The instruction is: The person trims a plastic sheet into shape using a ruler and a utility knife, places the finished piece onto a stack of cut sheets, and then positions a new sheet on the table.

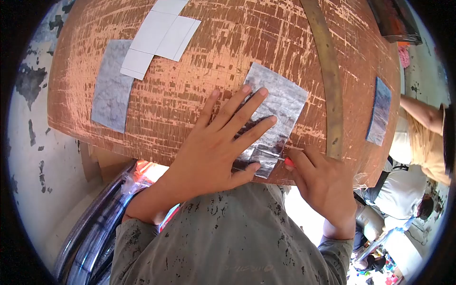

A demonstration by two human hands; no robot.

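Note:
My left hand (223,137) lies with fingers spread on a grey marbled, glossy sheet (285,90), pressing it to the scratched brown board (180,104). Around the sheet's lower right edge, my right hand (323,183) is closed on a red-handled cutter (289,162). Its thin tip reaches the sheet; most of the handle is hidden in my fingers. A small rectangular flap or outline shows on the sheet near my left thumb. To the right of the sheet lies a long brass-coloured metal ruler (332,95).
On the board's left are a white paper template (164,35) with drawn lines and another grey marbled piece (111,90). A darker piece (379,111) lies at the right edge. Shiny dark rolls (90,232) stand lower left. Other people (408,185) are at the right.

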